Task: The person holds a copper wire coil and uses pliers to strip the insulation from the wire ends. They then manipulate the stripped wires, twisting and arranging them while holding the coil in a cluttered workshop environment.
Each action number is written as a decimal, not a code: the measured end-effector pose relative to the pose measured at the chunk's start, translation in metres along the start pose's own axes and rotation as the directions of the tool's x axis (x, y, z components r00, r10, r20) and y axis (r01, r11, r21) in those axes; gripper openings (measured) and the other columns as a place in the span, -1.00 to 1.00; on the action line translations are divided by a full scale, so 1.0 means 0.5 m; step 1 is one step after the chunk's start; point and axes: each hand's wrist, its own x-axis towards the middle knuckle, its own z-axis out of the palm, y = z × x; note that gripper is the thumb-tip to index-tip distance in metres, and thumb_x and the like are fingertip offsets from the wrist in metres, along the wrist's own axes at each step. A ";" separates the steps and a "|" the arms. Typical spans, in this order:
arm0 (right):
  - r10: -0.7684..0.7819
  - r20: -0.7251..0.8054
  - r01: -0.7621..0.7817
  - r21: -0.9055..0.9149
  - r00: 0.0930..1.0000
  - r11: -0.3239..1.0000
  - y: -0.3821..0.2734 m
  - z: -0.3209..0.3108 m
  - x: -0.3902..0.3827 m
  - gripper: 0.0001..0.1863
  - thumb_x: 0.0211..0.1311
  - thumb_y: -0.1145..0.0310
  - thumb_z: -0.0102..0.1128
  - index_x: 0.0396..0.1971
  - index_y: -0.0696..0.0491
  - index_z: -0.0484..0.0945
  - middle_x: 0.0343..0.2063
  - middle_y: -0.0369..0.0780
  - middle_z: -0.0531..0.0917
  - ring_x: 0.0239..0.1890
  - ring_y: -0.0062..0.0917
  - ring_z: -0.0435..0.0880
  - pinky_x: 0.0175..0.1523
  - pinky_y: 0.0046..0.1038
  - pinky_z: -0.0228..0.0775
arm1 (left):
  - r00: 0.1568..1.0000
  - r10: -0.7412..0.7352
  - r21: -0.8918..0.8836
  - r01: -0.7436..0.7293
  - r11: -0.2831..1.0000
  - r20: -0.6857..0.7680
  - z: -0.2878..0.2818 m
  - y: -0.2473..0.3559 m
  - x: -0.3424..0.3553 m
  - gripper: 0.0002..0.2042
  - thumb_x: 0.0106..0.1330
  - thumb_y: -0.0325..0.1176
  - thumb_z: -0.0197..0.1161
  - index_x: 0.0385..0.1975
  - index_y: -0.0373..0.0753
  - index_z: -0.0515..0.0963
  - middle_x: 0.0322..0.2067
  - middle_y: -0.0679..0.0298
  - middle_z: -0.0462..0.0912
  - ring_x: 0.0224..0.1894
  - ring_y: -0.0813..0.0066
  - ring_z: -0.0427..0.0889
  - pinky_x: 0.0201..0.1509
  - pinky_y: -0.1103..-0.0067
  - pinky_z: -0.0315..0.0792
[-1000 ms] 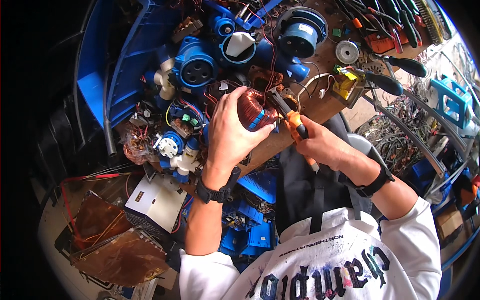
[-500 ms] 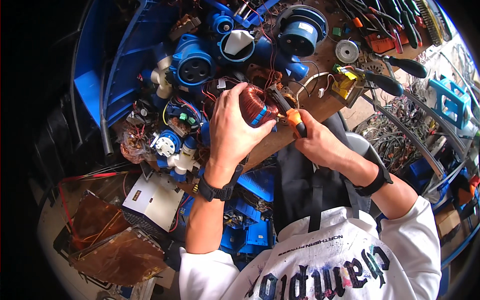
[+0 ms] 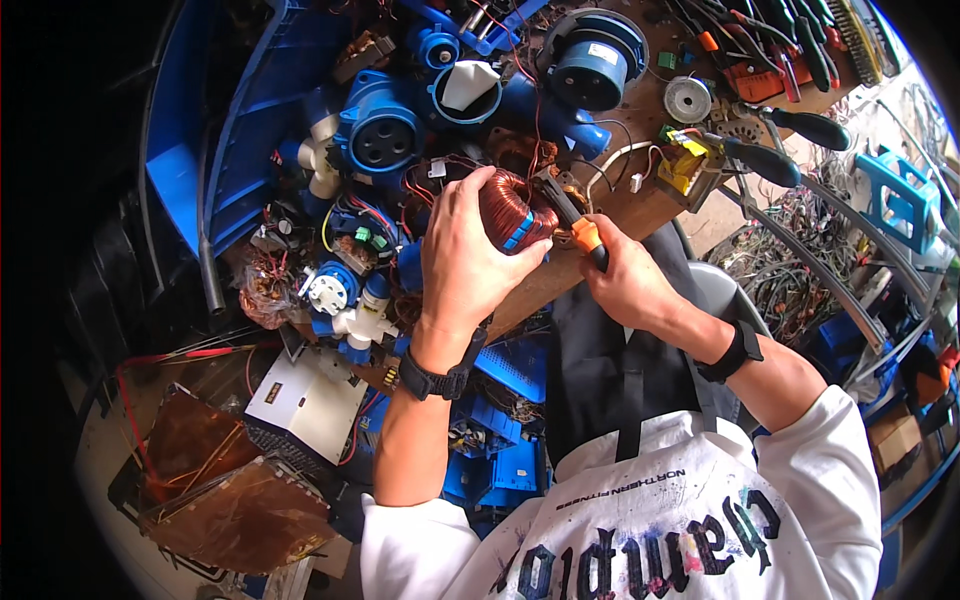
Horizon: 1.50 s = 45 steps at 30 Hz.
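My left hand [image 3: 468, 240] curls around a ring-shaped copper wire coil [image 3: 515, 205] banded with blue tape, thumb at its near side and fingers over its far left. In my right fist is an orange-and-black-handled tool [image 3: 587, 234], whose long dark front part points up and left, close against the coil's right side. Its exact kind is hard to make out, and whether its tip touches the wire is unclear. Just beyond the coil lies another copper-wound part [image 3: 522, 150], partly hidden.
Blue industrial sockets [image 3: 385, 135] and a large blue plug [image 3: 592, 62] crowd the wooden bench. Pliers and other hand tools [image 3: 790, 45] lie at the far right, near a yellow-taped transformer [image 3: 688, 165]. Tangled wires [image 3: 790, 250] and a blue stool [image 3: 897, 200] stand beyond the bench.
My right hand and the tool have shifted very slightly to the left. The left hand keeps its hold on the coil, which has barely moved.
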 end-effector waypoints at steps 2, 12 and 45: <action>-0.005 0.001 0.005 0.010 1.000 1.000 0.006 0.002 0.000 -0.53 0.19 0.45 0.10 0.12 0.15 0.30 -0.09 0.03 0.59 0.06 -0.13 0.55 0.12 -0.30 0.36 | 1.000 0.009 0.006 -0.009 1.000 -0.001 0.001 -0.001 0.000 -0.26 -0.21 -0.30 0.56 0.06 -0.27 0.35 -0.13 0.10 0.49 -0.03 0.11 0.49 0.08 0.33 0.40; 0.041 0.081 -0.045 0.041 0.996 0.998 0.003 -0.011 -0.003 -0.43 0.18 0.43 0.15 0.22 0.09 0.25 -0.16 -0.08 0.61 -0.01 -0.33 0.59 0.10 -0.36 0.38 | 0.999 0.043 0.093 -0.040 0.995 -0.027 0.000 -0.002 -0.005 -0.25 -0.22 -0.26 0.58 0.06 -0.25 0.39 -0.11 0.12 0.53 -0.03 0.15 0.53 0.06 0.35 0.42; 0.181 0.164 -0.194 0.065 0.970 0.979 -0.033 -0.053 -0.021 -0.66 0.31 0.26 0.13 0.04 0.03 0.47 -0.67 -0.25 0.54 -0.73 -0.56 0.56 -0.59 -0.49 0.45 | 0.998 0.046 0.048 -0.045 0.998 -0.030 0.001 -0.030 -0.005 -0.26 -0.22 -0.29 0.56 0.06 -0.23 0.36 -0.11 0.12 0.49 -0.02 0.12 0.48 0.09 0.32 0.40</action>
